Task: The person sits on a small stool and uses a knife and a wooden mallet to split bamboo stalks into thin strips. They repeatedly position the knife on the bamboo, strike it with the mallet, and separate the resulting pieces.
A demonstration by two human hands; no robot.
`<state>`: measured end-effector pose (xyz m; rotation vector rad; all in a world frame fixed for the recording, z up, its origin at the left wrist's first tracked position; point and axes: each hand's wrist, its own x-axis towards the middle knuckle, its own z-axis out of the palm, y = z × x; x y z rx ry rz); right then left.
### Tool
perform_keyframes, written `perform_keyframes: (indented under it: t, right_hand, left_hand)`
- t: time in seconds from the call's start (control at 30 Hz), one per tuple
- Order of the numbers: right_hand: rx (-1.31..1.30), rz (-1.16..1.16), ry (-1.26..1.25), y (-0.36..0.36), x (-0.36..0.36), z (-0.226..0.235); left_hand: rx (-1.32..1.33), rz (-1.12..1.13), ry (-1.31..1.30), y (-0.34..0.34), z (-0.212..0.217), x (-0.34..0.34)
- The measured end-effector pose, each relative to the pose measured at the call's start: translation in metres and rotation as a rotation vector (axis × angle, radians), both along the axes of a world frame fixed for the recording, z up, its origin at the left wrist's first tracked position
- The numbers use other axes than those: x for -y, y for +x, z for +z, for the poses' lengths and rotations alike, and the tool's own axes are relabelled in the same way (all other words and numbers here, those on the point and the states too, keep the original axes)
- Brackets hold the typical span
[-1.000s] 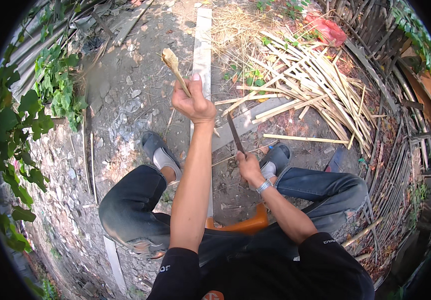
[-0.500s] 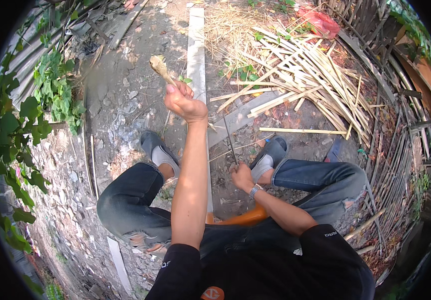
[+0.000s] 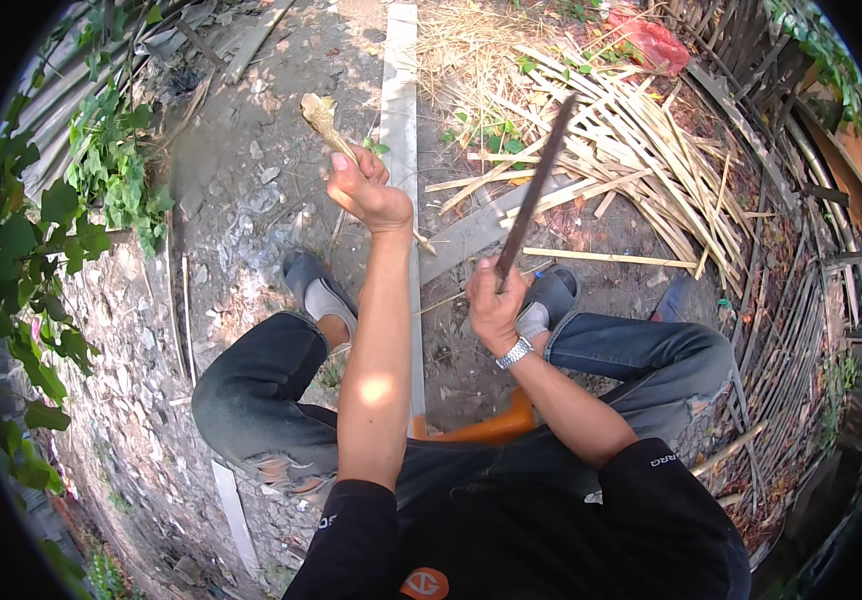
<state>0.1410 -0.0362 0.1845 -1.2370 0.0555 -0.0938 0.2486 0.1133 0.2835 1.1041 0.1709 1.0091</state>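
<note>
My left hand (image 3: pixel 376 197) is closed around a pale stick (image 3: pixel 323 118). The stick's thick, knobby tan end points up and away, and its thin other end shows below my fist. In my right hand (image 3: pixel 497 308) is a long, dark, narrow blade that looks like a machete (image 3: pixel 541 180), raised and slanting up to the right. Its handle is hidden inside my fingers. The blade and the stick are apart.
A heap of split bamboo strips (image 3: pixel 641 170) lies at the far right beside dry straw (image 3: pixel 461 50). A long pale board (image 3: pixel 400 110) runs away between my feet. An orange seat (image 3: pixel 486 425) is under me. Green vines (image 3: pixel 116 150) grow at left, a stick fence (image 3: pixel 781 330) at right.
My right hand has risen slightly, and the machete has swung up and turned so that its flat side shows. My left hand and the stick have barely moved.
</note>
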Motion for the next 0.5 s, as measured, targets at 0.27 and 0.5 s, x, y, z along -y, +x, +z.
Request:
perform_keyframes:
  t: [0.27,0.5]
  right_hand:
    - [-0.414,0.366,-0.232,0.036,-0.005,0.047]
    - [0.114,-0.067,0.098,0.005,-0.025,0.013]
  left_hand:
    - [-0.05,-0.068,0.037,-0.001,-0.007,0.005]
    - [-0.002,-0.09,-0.008,0.006,-0.005,0.01]
